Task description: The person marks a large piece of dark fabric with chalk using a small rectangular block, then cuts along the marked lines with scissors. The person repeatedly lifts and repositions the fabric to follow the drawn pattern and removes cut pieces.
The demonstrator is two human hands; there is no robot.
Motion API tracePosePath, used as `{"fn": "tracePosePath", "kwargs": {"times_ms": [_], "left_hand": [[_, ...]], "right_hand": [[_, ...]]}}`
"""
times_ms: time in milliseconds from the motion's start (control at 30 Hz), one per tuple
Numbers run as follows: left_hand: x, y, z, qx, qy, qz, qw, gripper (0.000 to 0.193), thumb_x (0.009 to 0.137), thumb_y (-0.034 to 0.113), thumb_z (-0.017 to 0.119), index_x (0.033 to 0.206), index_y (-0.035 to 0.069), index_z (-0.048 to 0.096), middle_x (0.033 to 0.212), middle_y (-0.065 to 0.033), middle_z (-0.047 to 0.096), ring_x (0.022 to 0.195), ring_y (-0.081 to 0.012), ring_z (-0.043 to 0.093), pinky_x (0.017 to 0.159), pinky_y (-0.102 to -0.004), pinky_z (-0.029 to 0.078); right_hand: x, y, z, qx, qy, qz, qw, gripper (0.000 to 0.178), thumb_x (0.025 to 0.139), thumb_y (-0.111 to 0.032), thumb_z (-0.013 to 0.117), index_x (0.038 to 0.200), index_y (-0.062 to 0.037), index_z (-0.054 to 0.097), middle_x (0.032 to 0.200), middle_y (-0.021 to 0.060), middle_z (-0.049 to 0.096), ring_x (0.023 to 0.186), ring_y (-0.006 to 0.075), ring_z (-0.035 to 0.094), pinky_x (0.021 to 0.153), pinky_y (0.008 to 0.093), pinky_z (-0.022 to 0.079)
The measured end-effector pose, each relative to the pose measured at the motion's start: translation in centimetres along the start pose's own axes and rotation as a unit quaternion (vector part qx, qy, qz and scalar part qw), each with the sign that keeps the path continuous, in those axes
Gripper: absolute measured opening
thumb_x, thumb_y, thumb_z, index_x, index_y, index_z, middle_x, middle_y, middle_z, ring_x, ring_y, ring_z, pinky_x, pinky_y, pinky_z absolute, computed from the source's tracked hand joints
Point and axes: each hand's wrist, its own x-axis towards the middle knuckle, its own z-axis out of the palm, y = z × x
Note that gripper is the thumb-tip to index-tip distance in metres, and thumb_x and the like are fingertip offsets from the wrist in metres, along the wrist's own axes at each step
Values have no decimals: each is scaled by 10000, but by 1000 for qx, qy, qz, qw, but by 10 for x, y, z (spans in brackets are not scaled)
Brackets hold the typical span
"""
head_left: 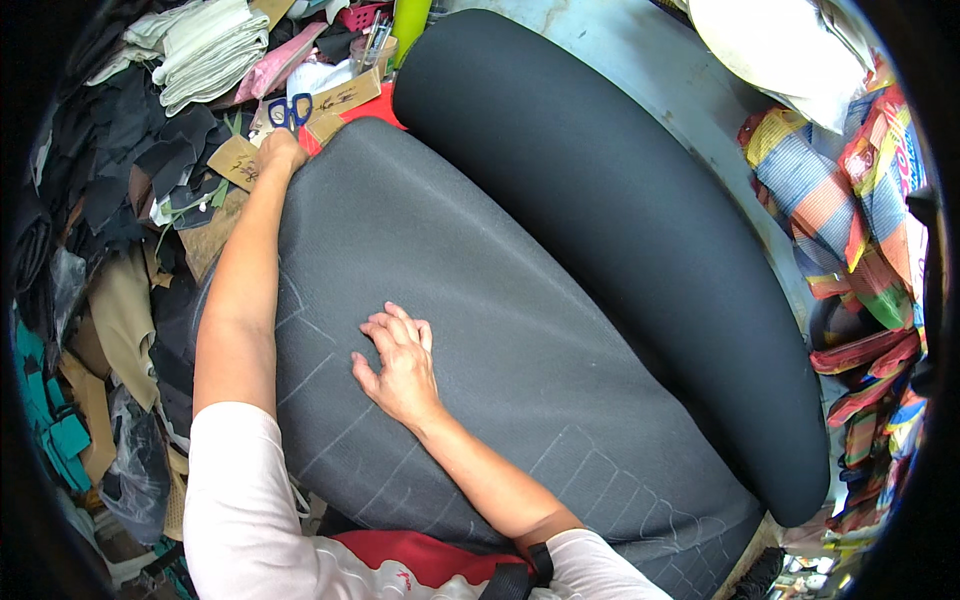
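A wide sheet of dark grey fabric (pixel 480 290) with chalk-like outlines drawn on it spreads in front of me. My right hand (pixel 398 362) rests on its middle, fingers apart and slightly bent, holding nothing. Stretched far to the upper left, my left hand (pixel 280 152) is closed beside the sheet's far left corner. What its fingers hold, if anything, is hidden. Just beyond it lie scissors with dark blue handles (pixel 290 110), on brown card pieces (pixel 345 95). A thick roll of black fabric (pixel 620 220) lies along the sheet's far right side.
Dark fabric scraps (pixel 110 150) heap up on the left, below a stack of folded white cloth (pixel 215 50). A cup of pens (pixel 372 50) stands at the back. Checked, colourful woven bags (pixel 810 180) crowd the right, beyond the pale table edge (pixel 700 110).
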Motion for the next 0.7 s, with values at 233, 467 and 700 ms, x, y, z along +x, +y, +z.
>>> {"fn": "tracePosePath", "kwargs": {"times_ms": [233,467,700], "left_hand": [[1,-6,-13,-21,94,125,988,311,722,125,654,1000,-13,641,1086,-245,592,1020,-359,583,868,-412,474],[-85,1,-57,-199,313,383,846,254,756,34,625,1005,-8,601,915,-185,571,846,-341,588,780,-413,466],[-264,-29,-63,-141,0,551,823,252,724,16,665,969,-25,628,833,-159,586,774,-307,597,693,-375,480]], "right_hand": [[0,1,2,6,32,-10,999,294,685,-139,699,942,-14,631,1072,126,573,1178,305,463,934,437,334],[-1,2,7,13,81,-12,997,376,705,-149,699,1032,-14,574,1081,130,562,1140,323,481,917,436,359],[-16,-3,-38,-162,277,-123,939,593,650,-122,681,1198,-24,477,1295,200,397,1236,367,381,961,598,279]]}}
